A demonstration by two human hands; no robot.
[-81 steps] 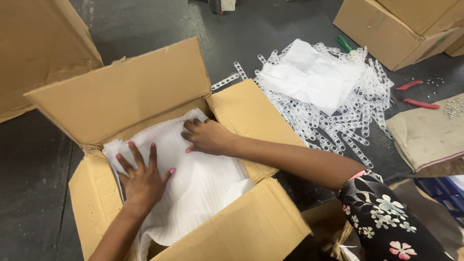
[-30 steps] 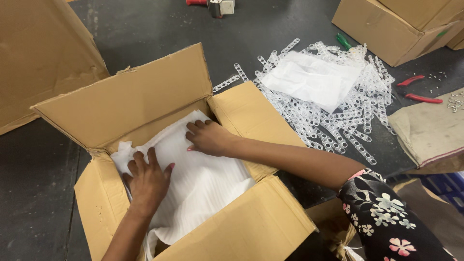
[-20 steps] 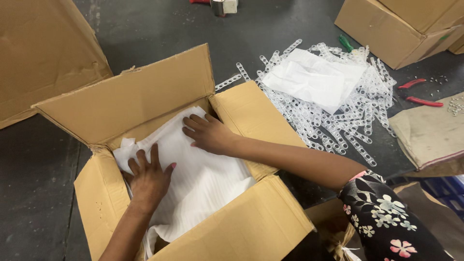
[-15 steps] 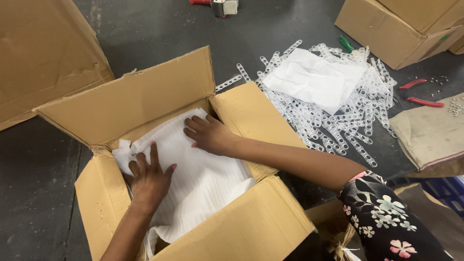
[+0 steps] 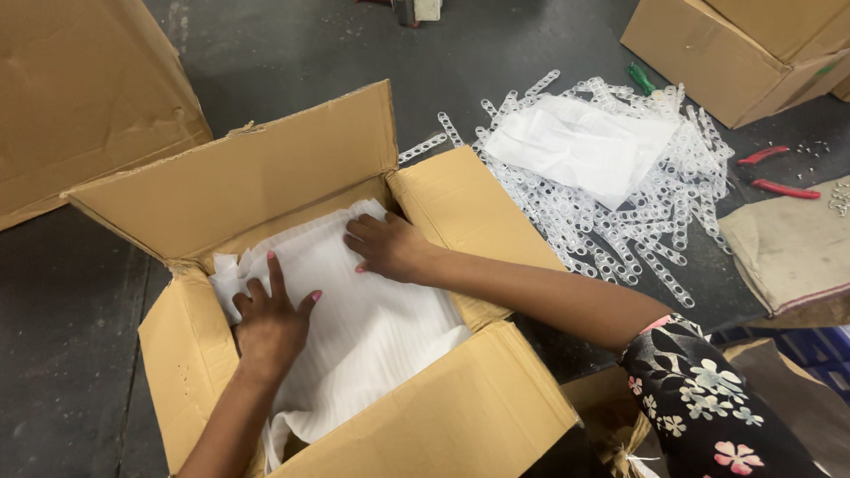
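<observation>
An open cardboard box (image 5: 266, 168) sits on the dark floor in front of me, its flaps folded out. White foam sheeting (image 5: 381, 327) lines the inside. My left hand (image 5: 270, 319) presses flat on the sheet near the box's left wall, fingers spread. My right hand (image 5: 390, 248) rests palm down on the sheet at the far right corner, fingers slightly curled against it. Neither hand grips anything.
A pile of clear plastic perforated strips (image 5: 620, 221) with a white sheet (image 5: 580, 146) on top lies right of the box. Red-handled pliers (image 5: 775, 173) lie beyond. More cardboard boxes stand at the top right (image 5: 717, 53) and top left (image 5: 80, 106). A beige sack (image 5: 792, 248) lies at the right.
Both hands have shifted slightly over the foam sheet, smoothing it down; my left hand slid toward the box's left wall. The box and pile have not moved.
</observation>
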